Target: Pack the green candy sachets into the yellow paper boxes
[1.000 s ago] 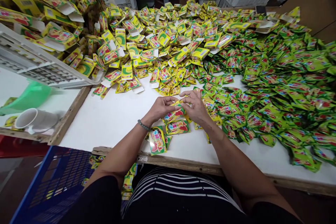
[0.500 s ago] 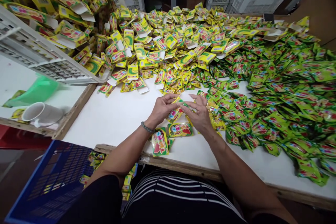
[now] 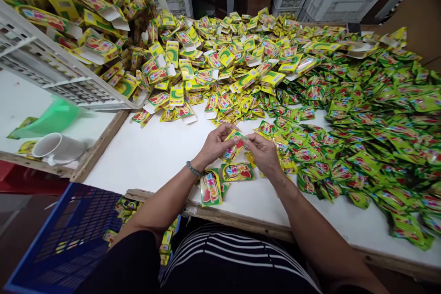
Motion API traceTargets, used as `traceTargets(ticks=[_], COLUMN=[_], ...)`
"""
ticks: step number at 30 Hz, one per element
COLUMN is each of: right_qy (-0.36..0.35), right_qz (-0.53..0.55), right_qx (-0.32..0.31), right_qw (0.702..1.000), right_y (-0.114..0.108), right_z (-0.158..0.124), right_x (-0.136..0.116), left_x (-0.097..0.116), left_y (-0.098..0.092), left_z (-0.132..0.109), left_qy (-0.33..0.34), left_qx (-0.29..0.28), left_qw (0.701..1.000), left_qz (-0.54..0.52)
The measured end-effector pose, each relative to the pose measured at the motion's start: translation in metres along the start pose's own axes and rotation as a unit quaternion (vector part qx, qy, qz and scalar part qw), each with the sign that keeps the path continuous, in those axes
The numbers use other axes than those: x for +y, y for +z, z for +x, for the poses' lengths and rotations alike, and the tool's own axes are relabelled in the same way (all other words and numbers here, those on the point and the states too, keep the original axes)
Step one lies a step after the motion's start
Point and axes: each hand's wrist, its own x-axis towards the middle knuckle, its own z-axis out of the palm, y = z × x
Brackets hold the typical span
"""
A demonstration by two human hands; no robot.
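Over the white table (image 3: 131, 156), my left hand (image 3: 217, 147) grips a small yellow-and-green printed box (image 3: 234, 146) by its left side. The fingers of my right hand (image 3: 263, 152) pinch the box's upper right end. No white flap shows on that end now, though my fingers partly cover it. Just below my hands lies a printed box (image 3: 237, 171) on its broad side. Nearer the table edge, another printed box (image 3: 210, 188) rests on top of a further one that is mostly hidden.
A heap of yellow boxes (image 3: 186, 69), many with open white flaps, spreads across the back. Green sachets (image 3: 372, 124) are piled at right. A tilted white crate (image 3: 69, 69) holds more boxes. At left stand a mug (image 3: 58, 147) and green scoop (image 3: 55, 119); a blue crate (image 3: 69, 234) sits below.
The white flap seen between my hands is no longer visible at the box's end. My right fingers have drawn together and closed on that end. The view has shifted slightly.
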Motion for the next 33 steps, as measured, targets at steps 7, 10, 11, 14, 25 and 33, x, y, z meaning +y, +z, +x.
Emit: traceTargets(ticks=[7,10,11,14,25,33], right_qy=[0.004,-0.06,-0.077,-0.076,-0.083,0.037], right_qz=[0.009,-0.058,-0.07,-0.05,-0.043,0.046], right_qx=[0.0,0.004,0.002,0.013,0.019,0.096], right_qw=[1.0,0.997,0.995,0.996,0.995,0.994], right_y=[-0.006,-0.004,-0.004,-0.002,-0.006,0.001], right_z=[0.006,0.003,0.002,0.002,0.001,0.002], right_x=[-0.001,-0.01,-0.012,-0.011,-0.016,-0.003], left_x=[0.002,0.001,0.002,0.003,-0.009,-0.004], left_y=[-0.001,-0.002,-0.003,-0.003,-0.006,0.002], left_z=[0.001,0.003,0.003,0.003,0.006,0.004], left_qy=[-0.062,-0.061,-0.064,-0.077,-0.06,-0.09], left_qx=[0.025,0.045,0.048,0.049,0.092,0.114], left_qw=[0.996,0.996,0.996,0.995,0.994,0.988], left_qz=[-0.051,-0.037,-0.034,-0.037,-0.013,-0.053])
